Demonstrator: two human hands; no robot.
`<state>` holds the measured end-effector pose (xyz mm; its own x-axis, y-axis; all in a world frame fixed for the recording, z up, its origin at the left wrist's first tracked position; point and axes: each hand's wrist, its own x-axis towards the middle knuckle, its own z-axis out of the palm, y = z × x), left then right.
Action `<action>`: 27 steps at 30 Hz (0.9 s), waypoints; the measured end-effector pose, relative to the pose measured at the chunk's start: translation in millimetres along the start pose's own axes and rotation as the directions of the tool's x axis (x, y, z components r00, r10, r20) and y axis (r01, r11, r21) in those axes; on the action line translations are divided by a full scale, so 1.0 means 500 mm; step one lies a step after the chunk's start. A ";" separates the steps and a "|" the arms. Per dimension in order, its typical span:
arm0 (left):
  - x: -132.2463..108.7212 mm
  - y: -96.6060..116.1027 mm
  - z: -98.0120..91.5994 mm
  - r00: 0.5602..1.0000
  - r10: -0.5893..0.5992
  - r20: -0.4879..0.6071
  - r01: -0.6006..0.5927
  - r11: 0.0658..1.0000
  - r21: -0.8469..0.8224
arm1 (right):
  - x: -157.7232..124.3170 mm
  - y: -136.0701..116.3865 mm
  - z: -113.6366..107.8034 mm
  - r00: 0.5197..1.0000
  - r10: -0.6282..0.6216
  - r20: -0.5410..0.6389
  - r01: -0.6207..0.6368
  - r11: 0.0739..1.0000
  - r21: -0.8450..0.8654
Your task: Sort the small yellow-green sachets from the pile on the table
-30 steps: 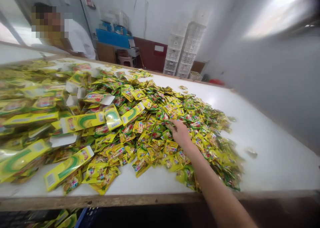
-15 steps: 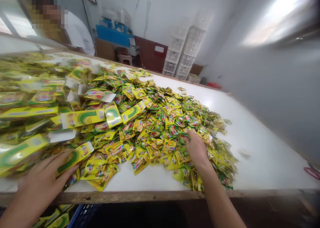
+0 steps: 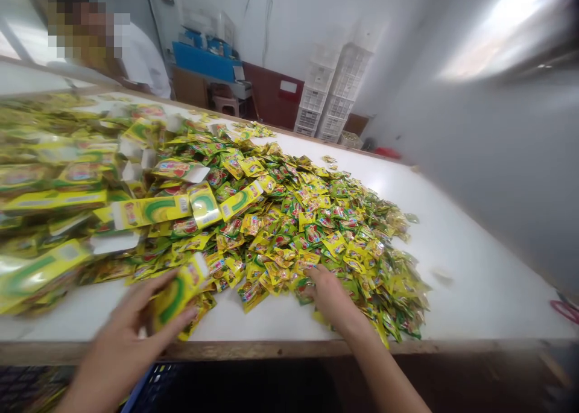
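Note:
A big heap of small yellow-green sachets [image 3: 307, 220] covers the white table [image 3: 461, 286]. My right hand [image 3: 328, 295] rests palm down on the near edge of the heap, fingers curled over sachets; what it grips is hidden. My left hand [image 3: 136, 319] is wrapped round a yellow-green carton [image 3: 178, 289] at the table's front edge and holds it tilted. More cartons [image 3: 149, 211] lie on the left part of the heap.
A person in a white top [image 3: 140, 57] stands at the table's far left corner. White crates [image 3: 332, 93] are stacked against the back wall beside a blue-topped desk [image 3: 205, 63]. A blue crate [image 3: 149, 386] sits under the table's wooden front edge [image 3: 280, 348].
My left hand came into view, reached the carton and now grips it, drawn toward the front edge. My right hand slid back across the sachets to the heap's near edge.

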<state>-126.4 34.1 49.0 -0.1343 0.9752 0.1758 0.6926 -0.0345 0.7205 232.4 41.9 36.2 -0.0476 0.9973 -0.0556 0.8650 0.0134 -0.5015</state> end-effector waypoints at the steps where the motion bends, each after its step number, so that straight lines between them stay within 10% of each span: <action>1: -0.011 0.020 0.022 0.997 0.013 0.072 -0.008 0.997 -0.071 | -0.006 -0.003 -0.001 1.000 -0.018 -0.011 0.018 1.000 -0.012; 8: -0.052 0.088 0.136 0.986 0.097 0.138 -0.057 0.961 -0.269 | -0.063 0.002 0.022 0.961 -0.213 -0.177 0.232 0.968 0.093; 15: -0.057 0.143 0.152 0.849 -0.188 0.494 0.493 0.618 -0.613 | -0.033 -0.084 -0.046 0.907 -0.145 -0.394 0.346 0.791 0.505; 20: -0.051 0.154 0.185 0.883 0.028 0.469 0.307 0.721 -0.621 | -0.001 -0.131 -0.043 0.883 -0.279 -0.376 0.435 0.787 0.438; 27: -0.062 0.131 0.214 0.920 0.024 0.392 0.218 0.799 -0.560 | -0.001 -0.123 -0.051 0.953 -0.284 -0.103 0.302 0.905 0.299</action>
<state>-0.9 25.2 19.0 0.1712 0.9817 -0.0837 0.1277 0.0622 0.9899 192.2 42.2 89.1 -0.2398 0.9542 0.1786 0.6188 0.2920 -0.7292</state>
